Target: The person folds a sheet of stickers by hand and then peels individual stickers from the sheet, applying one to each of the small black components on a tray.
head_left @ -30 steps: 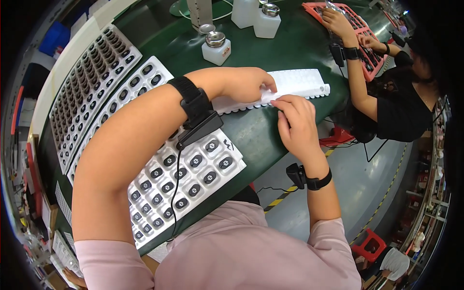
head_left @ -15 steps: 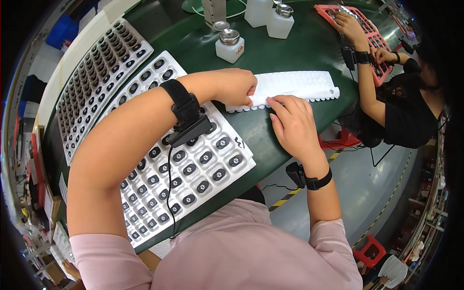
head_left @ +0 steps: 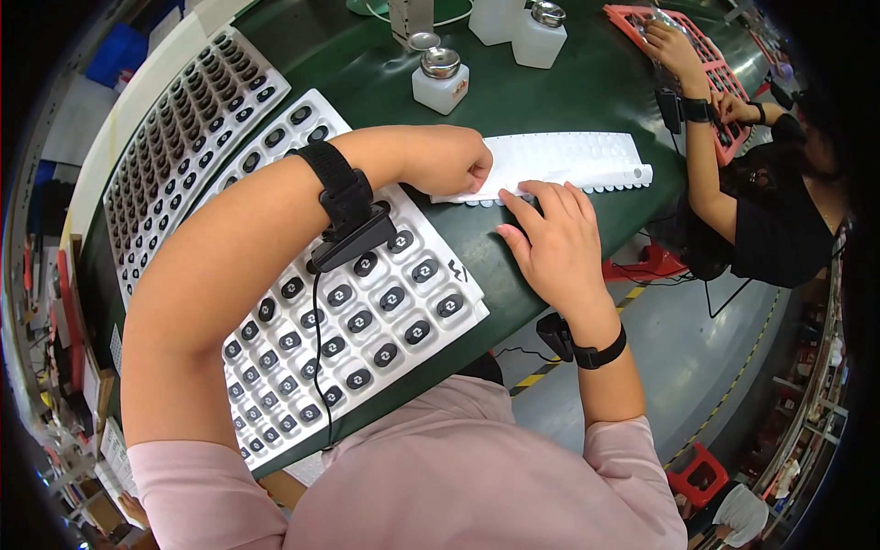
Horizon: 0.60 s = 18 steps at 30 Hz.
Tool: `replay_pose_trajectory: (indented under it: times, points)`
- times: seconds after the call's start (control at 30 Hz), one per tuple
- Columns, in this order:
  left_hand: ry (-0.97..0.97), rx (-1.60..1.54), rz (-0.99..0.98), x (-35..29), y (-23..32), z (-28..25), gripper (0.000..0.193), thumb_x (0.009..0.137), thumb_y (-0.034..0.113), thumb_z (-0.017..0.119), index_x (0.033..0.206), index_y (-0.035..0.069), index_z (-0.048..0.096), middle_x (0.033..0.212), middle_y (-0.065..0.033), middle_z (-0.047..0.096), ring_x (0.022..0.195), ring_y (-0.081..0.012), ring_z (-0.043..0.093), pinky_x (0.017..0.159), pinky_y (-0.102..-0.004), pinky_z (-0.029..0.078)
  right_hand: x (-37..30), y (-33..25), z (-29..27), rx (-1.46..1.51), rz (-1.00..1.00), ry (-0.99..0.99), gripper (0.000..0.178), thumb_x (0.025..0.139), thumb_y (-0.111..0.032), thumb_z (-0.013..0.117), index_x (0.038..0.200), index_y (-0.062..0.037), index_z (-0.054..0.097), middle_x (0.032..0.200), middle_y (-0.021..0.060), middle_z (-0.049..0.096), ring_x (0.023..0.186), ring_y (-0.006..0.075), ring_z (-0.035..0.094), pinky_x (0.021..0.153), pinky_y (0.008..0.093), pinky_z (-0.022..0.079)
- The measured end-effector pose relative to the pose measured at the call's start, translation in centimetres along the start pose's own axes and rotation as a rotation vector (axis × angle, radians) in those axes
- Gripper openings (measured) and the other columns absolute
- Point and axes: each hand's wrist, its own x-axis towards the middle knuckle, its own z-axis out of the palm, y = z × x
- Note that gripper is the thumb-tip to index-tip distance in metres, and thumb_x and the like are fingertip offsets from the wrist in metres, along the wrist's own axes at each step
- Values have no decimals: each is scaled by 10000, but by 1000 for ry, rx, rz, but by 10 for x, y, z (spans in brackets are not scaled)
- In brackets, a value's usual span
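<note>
A long white strip (head_left: 568, 158) with rows of small round bumps lies on the green table (head_left: 367, 82) in front of me. My left hand (head_left: 447, 160) is curled at the strip's left end, fingertips pinching at its edge. My right hand (head_left: 550, 240) rests on the strip's near edge, fingers pressing down on it. Under my left forearm lies a white moulded tray (head_left: 367, 316) holding several small dark round parts in pockets.
A second white tray (head_left: 179, 137) of dark parts lies to the far left. Three white dispenser bottles (head_left: 440, 81) stand beyond the strip. At the upper right another person (head_left: 779, 229) in black works over a red tray (head_left: 706, 73). The table edge runs just right of my right hand.
The view has shifted so the strip and hands sit lower in the picture. My right hand has slid a little left along the strip's near edge; my left hand stays at its end.
</note>
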Motion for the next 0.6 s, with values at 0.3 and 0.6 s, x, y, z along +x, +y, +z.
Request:
replay_pose_trajectory:
  times: [0.3,0.6]
  points:
    - [-61,19,-60,-9,10,-8,84,846,142,656,913,92,646,916,-73,531,823,-233,552,711,-344,450,0,1,-2,12,10,-11,322,829,-260,653,1101,-89,666,1099,92,590,1029,276,550,1005,452,374]
    - [-3,-20,-24,-20,3,-6,198,809,143,700,968,84,596,888,-110,587,856,-281,594,721,-391,452,-1,3,0,15,19,-13,329,837,-277,644,1110,-96,664,1116,89,590,1043,274,548,1017,457,361]
